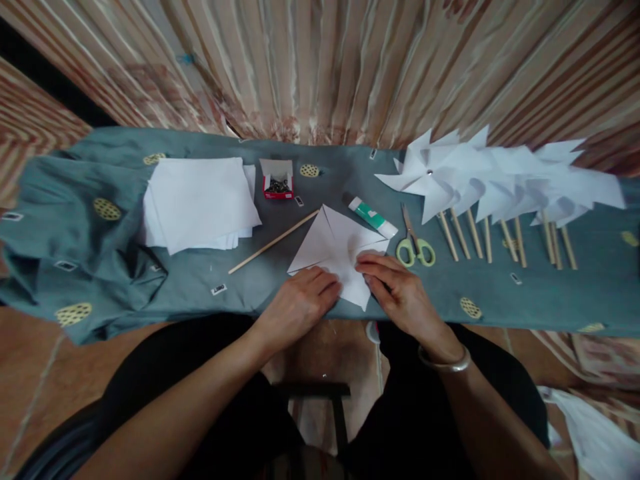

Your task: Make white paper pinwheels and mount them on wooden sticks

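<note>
A white paper square [340,243], cut in from its corners, lies on the cloth with its lower edge towards me. My left hand [307,300] rests at its lower left, fingers closed together and gripping the paper edge. At the right side, my right hand [400,290] has its thumb and fingers pinched on a paper flap; the fingertips partly hide that spot. A thin wooden stick [273,242] lies to the left, one end touching the top of the square. Beside the upper right edge lies a glue stick [373,217], with green-handled scissors [414,243] just right of it.
On the left lies a stack of white paper sheets [205,203]. Behind the square stands an open red box [278,181] of small metal pins. Several white paper pinwheels [450,175] on wooden sticks overlap at the right. A green-grey cloth [540,303] covers the narrow table; a striped curtain [320,73] hangs behind.
</note>
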A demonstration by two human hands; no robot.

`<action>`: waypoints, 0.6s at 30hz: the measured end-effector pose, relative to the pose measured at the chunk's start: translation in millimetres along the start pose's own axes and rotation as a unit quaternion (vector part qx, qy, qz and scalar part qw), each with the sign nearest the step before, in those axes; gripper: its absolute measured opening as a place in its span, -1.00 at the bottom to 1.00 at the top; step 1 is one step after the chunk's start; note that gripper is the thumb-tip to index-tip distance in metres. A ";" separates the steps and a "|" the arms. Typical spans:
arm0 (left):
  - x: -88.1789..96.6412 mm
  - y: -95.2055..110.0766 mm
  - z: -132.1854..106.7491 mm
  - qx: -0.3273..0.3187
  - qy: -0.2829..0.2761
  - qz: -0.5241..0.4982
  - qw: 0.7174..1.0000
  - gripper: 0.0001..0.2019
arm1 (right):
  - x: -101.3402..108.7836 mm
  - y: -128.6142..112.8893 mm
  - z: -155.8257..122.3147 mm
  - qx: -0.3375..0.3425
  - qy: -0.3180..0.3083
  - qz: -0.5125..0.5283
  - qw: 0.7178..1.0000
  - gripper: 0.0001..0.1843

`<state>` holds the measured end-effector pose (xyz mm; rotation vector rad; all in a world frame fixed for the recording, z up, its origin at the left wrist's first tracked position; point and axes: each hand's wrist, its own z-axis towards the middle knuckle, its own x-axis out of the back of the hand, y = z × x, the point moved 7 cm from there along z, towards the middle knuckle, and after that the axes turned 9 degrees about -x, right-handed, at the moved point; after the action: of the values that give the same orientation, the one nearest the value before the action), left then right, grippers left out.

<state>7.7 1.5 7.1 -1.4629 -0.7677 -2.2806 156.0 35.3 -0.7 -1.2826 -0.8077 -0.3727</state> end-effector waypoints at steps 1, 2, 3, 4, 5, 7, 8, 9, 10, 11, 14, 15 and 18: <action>0.9 0.5 -0.1 -0.004 0.006 -0.003 1.000 -0.86 | 0.2 0.6 -0.3 0.000 -0.005 0.001 1.000 -0.71; 1.8 0.0 -0.4 -0.002 0.014 -0.011 1.000 -0.86 | 0.4 1.0 -0.6 -0.002 -0.010 0.002 1.000 -0.70; 2.7 -1.5 -0.9 0.005 0.026 -0.022 0.999 -0.85 | 0.7 1.3 -0.9 -0.004 -0.014 0.005 1.000 -0.69; 3.4 -3.8 -1.4 0.016 0.040 -0.036 0.998 -0.85 | 0.9 1.3 -1.1 -0.008 -0.019 0.009 1.000 -0.68; 3.9 -6.5 -1.9 0.030 0.055 -0.052 0.997 -0.85 | 1.2 1.1 -1.2 -0.012 -0.022 0.015 1.000 -0.67; 3.8 -11.9 -2.5 0.057 0.076 -0.082 0.992 -0.86 | 1.8 0.0 -0.7 -0.024 -0.024 0.035 0.999 -0.67; 3.5 -13.8 -2.4 0.067 0.081 -0.091 0.990 -0.86 | 1.9 -0.6 -0.2 -0.032 -0.023 0.050 0.998 -0.69; 3.4 -15.2 -2.0 0.074 0.083 -0.097 0.989 -0.86 | 1.7 -1.2 0.6 -0.042 -0.023 0.069 0.996 -0.71; 3.5 -16.4 -1.3 0.080 0.083 -0.100 0.988 -0.86 | 1.1 -1.6 1.5 -0.052 -0.022 0.091 0.994 -0.73; 4.0 -17.2 -0.6 0.085 0.082 -0.102 0.988 -0.86 | 0.1 -1.7 2.6 -0.063 -0.020 0.113 0.991 -0.76; 5.7 -18.7 1.5 0.097 0.075 -0.106 0.987 -0.86 | -3.5 0.2 6.0 -0.088 -0.002 0.170 0.982 -0.89; 6.0 -19.0 2.0 0.099 0.073 -0.108 0.986 -0.85 | -4.7 1.4 7.1 -0.095 0.007 0.178 0.980 -0.93; 7.3 -19.9 2.0 0.111 0.077 -0.113 0.984 -0.85 | -7.5 3.8 10.2 -0.106 0.034 0.162 0.980 -0.95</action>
<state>-4.5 18.8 9.1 -1.1371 -1.1472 -2.3443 150.1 44.6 -8.0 -1.5651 -0.4978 -0.2430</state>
